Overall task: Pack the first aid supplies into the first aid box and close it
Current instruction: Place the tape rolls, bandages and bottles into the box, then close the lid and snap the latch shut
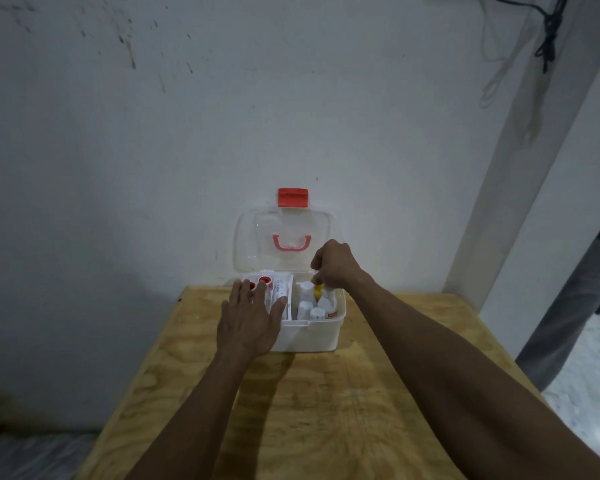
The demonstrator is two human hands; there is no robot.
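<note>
Just below the frame's centre, we see the first aid box [307,336] on the wooden table [326,410], its clear lid [284,237] upright against the wall. It already looks well filled: white bottles [307,299] right, red-capped items [264,280] and packets left. Our right hand [333,265] pinches a yellow item [317,291] among the bottles; our left hand [250,320] lies flat, fingers spread, holding nothing. We judge packing nearly done, closing left.

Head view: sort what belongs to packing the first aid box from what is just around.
Job: first aid box, its open clear lid, white bottles, yellow item, red-capped items, left hand, right hand.

Just around: wooden table, hanging black cable.
</note>
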